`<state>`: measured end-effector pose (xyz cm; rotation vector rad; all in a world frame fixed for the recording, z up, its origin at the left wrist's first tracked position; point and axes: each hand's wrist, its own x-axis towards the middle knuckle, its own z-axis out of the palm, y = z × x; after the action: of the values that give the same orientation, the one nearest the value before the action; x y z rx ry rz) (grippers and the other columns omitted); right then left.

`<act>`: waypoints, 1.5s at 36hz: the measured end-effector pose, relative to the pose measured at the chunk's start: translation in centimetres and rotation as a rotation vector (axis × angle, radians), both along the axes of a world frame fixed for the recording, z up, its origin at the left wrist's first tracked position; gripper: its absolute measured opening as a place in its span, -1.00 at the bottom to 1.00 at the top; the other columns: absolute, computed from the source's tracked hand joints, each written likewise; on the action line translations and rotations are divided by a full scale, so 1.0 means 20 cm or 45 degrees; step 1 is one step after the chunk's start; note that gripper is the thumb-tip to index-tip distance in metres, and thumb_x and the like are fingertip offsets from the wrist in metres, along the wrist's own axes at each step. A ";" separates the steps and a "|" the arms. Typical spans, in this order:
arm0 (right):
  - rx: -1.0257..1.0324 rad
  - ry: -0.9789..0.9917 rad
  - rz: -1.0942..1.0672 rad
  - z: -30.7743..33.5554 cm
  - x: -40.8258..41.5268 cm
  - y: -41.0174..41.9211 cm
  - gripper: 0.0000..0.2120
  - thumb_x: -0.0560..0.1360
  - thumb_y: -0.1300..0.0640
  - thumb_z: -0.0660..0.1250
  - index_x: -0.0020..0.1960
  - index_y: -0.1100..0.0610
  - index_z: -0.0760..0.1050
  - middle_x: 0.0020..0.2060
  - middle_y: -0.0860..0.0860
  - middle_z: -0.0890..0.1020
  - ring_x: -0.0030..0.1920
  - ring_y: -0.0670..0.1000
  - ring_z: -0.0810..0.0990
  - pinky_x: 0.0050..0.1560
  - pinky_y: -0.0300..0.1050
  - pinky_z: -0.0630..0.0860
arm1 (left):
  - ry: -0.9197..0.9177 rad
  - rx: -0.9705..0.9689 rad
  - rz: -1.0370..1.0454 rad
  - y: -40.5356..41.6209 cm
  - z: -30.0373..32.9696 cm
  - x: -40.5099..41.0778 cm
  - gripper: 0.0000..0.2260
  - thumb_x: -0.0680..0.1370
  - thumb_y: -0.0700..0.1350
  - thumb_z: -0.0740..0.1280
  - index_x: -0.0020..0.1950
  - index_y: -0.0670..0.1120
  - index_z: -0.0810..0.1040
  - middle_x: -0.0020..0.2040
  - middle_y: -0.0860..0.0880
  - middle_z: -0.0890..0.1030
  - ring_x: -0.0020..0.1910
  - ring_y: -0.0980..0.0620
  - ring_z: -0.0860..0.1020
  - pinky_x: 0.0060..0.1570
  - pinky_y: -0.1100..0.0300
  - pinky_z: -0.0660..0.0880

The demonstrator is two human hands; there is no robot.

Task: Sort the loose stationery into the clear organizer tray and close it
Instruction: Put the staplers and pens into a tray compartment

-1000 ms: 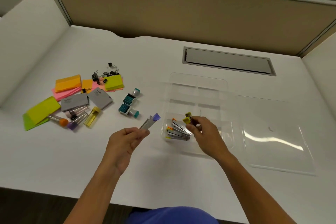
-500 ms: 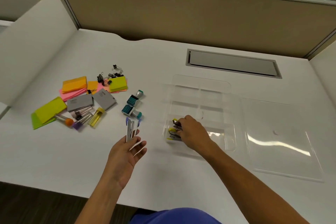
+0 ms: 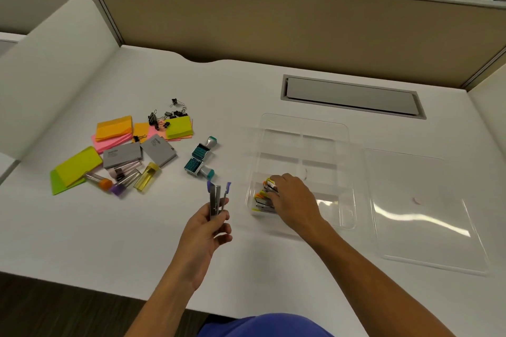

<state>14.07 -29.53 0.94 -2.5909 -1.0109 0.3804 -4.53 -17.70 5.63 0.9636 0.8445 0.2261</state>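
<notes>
- white desk (image 3: 82,227) was seen carrying all the stationery, with a clear lid (image 3: 427,210) laid flat at the right, just beside the clear organizer tray (image 3: 304,128).
- the tray was seen open, its far compartments bare; small capped cases (image 3: 264,198) with orange and yellow ends were gathered in its near left compartment.
- sticky note pads (image 3: 113,127) in orange, pink and yellow-green were spread at the left, with grey boxes (image 3: 123,154), capped tubes (image 3: 124,182), black binder clips (image 3: 161,117) and two teal stamps (image 3: 200,159) near them.
- the right hand (image 3: 294,201) was lowered into that near left compartment, fingers curled onto the cases there.
- the left hand (image 3: 204,230) was held above the desk, pinching a few slim purple-capped cases (image 3: 216,198) upright.
</notes>
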 end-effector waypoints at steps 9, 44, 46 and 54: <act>0.788 0.687 -0.080 0.17 -0.25 -0.06 -0.50 0.55 -0.36 0.13 0.32 -0.10 0.51 0.08 -0.22 0.64 0.06 -0.17 0.63 0.08 -0.28 0.58 | -0.020 -0.002 -0.284 -0.13 -0.01 0.05 -0.77 0.57 -0.07 0.33 0.19 -0.11 0.54 -0.29 -0.07 0.43 -0.38 0.06 0.38 -0.16 0.14 0.51; 0.164 0.407 -0.065 0.12 -0.09 -0.05 -0.61 0.48 -0.06 0.47 0.27 -0.08 0.49 0.00 -0.23 0.63 0.06 -0.08 0.62 0.04 -0.20 0.50 | 0.214 0.188 -0.095 0.02 -0.10 -0.10 -0.86 0.56 -0.06 0.35 0.09 0.05 0.65 0.06 -0.01 0.66 0.03 -0.11 0.62 -0.12 0.10 0.57; 0.102 0.401 -0.064 0.10 -0.08 -0.02 -0.62 0.50 -0.04 0.46 0.27 -0.06 0.47 0.04 -0.17 0.63 0.06 -0.04 0.61 0.03 -0.19 0.50 | 0.222 0.180 -0.069 0.02 -0.11 -0.12 -0.86 0.56 -0.06 0.35 0.09 0.06 0.65 0.05 0.00 0.66 0.03 -0.10 0.62 -0.12 0.10 0.57; -0.164 0.280 0.018 0.09 -0.04 0.07 -0.62 0.51 -0.05 0.43 0.28 -0.03 0.46 0.08 -0.04 0.60 0.05 0.06 0.58 -0.01 -0.06 0.51 | 0.217 0.152 -0.006 0.00 -0.13 -0.15 -0.86 0.56 -0.06 0.36 0.07 0.07 0.65 0.02 0.01 0.67 0.02 -0.08 0.63 -0.14 0.12 0.57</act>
<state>13.22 -28.22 2.78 -2.5826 -0.9556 0.7385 -7.54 -17.74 3.03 1.1082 0.9934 0.1939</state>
